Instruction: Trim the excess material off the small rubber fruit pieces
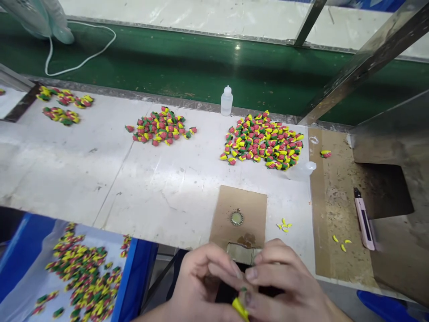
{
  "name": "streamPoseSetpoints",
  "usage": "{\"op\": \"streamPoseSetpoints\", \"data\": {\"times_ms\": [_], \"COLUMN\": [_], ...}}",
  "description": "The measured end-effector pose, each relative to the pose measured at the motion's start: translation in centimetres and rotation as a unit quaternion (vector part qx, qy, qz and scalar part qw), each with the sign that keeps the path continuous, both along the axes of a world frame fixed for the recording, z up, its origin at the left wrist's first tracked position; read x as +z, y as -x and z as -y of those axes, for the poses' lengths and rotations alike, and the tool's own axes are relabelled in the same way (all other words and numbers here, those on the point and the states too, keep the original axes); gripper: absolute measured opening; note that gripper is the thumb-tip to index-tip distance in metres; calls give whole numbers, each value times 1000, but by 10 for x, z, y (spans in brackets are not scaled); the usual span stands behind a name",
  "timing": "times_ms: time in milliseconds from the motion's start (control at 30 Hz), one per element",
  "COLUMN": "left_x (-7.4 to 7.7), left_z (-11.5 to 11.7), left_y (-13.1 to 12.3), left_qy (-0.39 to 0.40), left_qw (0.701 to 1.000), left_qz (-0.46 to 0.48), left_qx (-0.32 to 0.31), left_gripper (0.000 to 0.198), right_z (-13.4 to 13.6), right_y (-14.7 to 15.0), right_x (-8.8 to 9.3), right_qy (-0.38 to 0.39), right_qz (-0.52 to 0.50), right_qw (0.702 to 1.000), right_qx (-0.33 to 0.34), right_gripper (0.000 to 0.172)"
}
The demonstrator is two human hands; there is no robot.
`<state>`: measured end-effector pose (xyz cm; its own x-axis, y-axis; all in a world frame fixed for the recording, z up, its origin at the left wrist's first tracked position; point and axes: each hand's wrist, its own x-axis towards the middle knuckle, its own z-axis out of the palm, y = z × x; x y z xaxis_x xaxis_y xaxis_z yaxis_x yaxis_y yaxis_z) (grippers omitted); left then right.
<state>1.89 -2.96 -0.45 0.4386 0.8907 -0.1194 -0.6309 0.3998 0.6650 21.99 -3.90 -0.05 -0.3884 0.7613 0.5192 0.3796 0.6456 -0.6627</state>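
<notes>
Your left hand point(201, 281) and right hand point(284, 286) are curled together at the bottom of the view, clenched around a small yellow piece point(240, 308) that pokes out below your fingers. A dark patch point(228, 293) shows between your hands, too shadowed to identify.

Just past your hands, a cardboard square point(251, 201) lies on the white worktop point(140, 188), with a round metal pendant tray point(236, 218) on it. Small yellow bits point(284, 225) sit just to its right. Down to your left, a blue tray point(136, 277) holds a heap of strawberry-shaped pieces point(83, 273).

To your right, a pink utility knife point(363, 219) and more yellow bits point(342, 243) lie on a stained cardboard sheet point(335, 210). Farther ahead, three loose piles of the same strawberry pieces point(261, 141) spread across the worktop, with a plastic dropper bottle point(227, 101) behind them. Beyond that runs a green conveyor belt point(201, 62).
</notes>
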Motion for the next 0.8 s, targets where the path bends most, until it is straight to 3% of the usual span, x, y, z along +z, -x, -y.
{"op": "streamPoseSetpoints", "data": {"times_ms": [33,100,200,267,333,400,533,600,700,800], "left_x": [5,12,17,17,14,9,-3,-6,-3,6], "left_z": [-5,-15,-27,-30,-30,-26,-17,-15,-18,-24], "left_y": [1,4,6,6,4,3,3,4,6,6], "left_qy": [-46,-150,-268,-301,-290,-258,-238,-240,-253,-295], "left_qw": [999,984,947,933,937,951,959,956,950,934], "left_qz": [-22,-78,-163,-192,-194,-173,-151,-166,-181,-203], "left_qx": [16,61,72,44,14,-4,3,7,2,-5], "left_gripper": [47,45,45,48,50,49,50,49,44,44], "right_z": [-2,-1,3,0,-5,-9,-1,5,7,4], "right_y": [1,6,14,18,20,22,29,32,34,32], "right_x": [5,14,21,23,22,20,15,15,15,15], "right_qy": [15,133,409,515,556,567,574,591,618,630], "right_qz": [-83,-215,-272,-292,-309,-316,-330,-336,-347,-352], "right_qw": [996,966,871,801,755,732,742,730,696,681], "right_qx": [-33,-50,22,87,162,208,105,75,116,121], "right_gripper": [29,30,51,58,58,56,53,55,60,66]}}
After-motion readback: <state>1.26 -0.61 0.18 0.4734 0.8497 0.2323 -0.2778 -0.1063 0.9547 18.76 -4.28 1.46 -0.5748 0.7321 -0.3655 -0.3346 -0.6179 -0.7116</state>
